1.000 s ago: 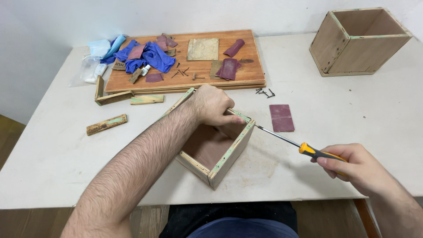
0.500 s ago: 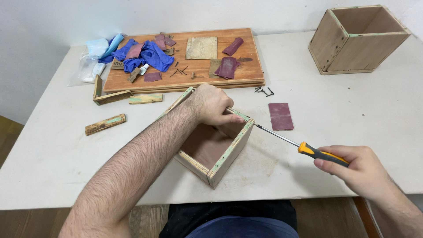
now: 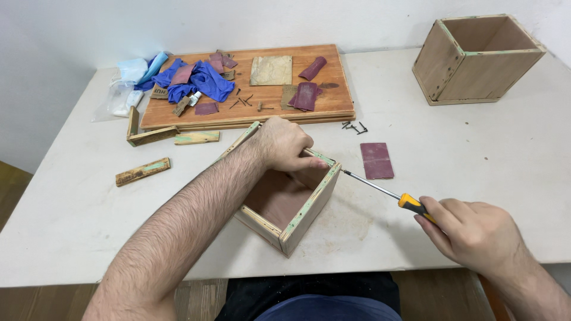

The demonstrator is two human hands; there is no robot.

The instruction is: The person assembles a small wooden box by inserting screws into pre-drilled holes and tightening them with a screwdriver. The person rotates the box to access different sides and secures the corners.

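The small wooden box [image 3: 285, 199] sits open-topped near the front edge of the desk [image 3: 476, 178], its rims streaked with pale green. The left hand [image 3: 284, 144] is clamped over the far wall, fingers curled down inside, pinning the box in place. The right hand [image 3: 473, 232] is wrapped shut around the orange-and-black handle of a screwdriver [image 3: 380, 191] — its thin shaft slants up to the box's right-hand corner, tip right at the joint.

To my eye the thing to mind is keeping the shaft in line with whatever it bears on, with the bracing hand's fingers out of the tip's path should it slip; a firm downward hold would stop the box skating.

Just beyond the tip lies a maroon sandpaper sheet [image 3: 376, 160], some loose dark nails [image 3: 354, 126], then a wooden board [image 3: 333, 89] strewn with scraps and a blue glove [image 3: 205, 80]. A bigger box [image 3: 476, 59] stands far right.
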